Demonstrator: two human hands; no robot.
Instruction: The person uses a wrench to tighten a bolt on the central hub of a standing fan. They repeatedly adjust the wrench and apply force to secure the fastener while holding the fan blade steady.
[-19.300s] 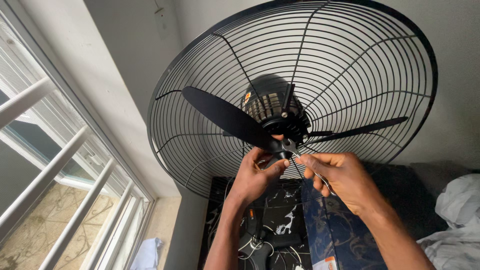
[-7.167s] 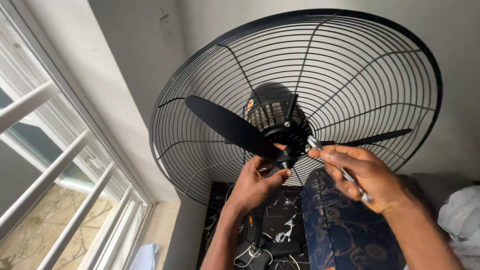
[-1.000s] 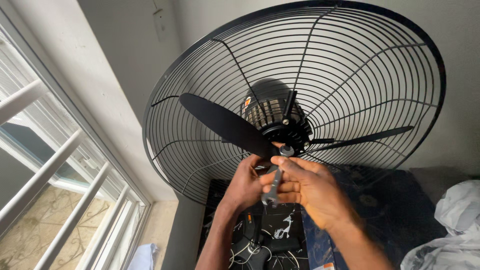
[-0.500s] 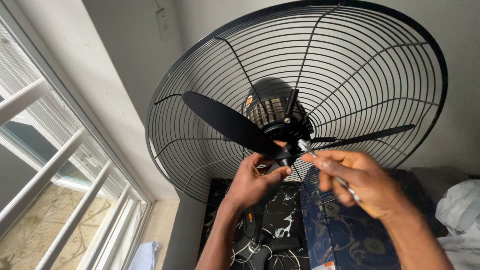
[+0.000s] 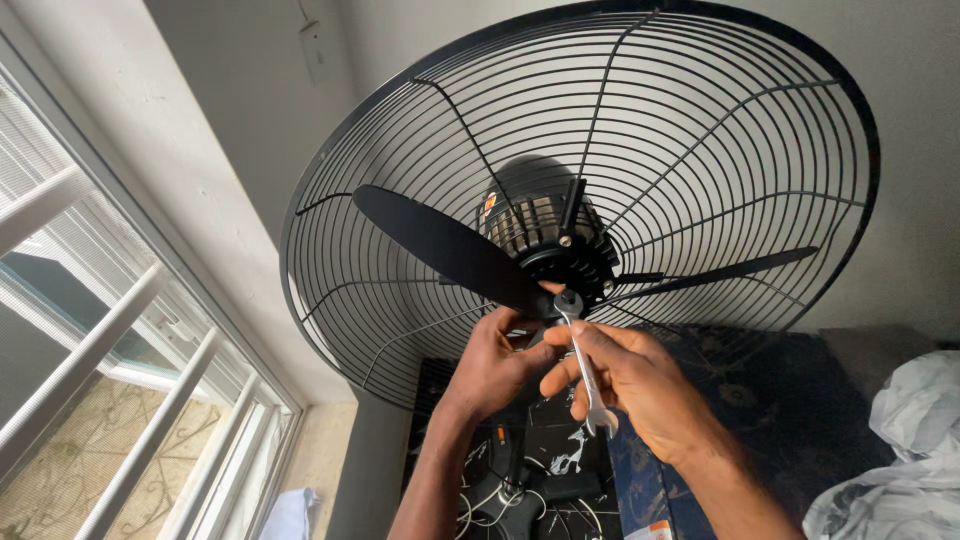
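Observation:
A large black fan fills the view, its wire rear guard (image 5: 700, 130) behind three black blades (image 5: 440, 245) and a dark motor hub (image 5: 545, 235). My right hand (image 5: 630, 385) grips a silver spanner (image 5: 583, 360), whose ring end sits on the fitting at the hub's centre. My left hand (image 5: 495, 360) reaches up from below and holds the hub just under the blades, beside the spanner's head. The front guard is off.
A window with white bars (image 5: 90, 400) runs along the left. A black marbled surface (image 5: 560, 450) with cables lies below the fan. A dark patterned cloth (image 5: 790, 400) and a crumpled white sheet (image 5: 910, 450) lie at the right.
My right hand has swung the spanner from out at the right back under the hub, handle now pointing down. My left hand stays at the hub.

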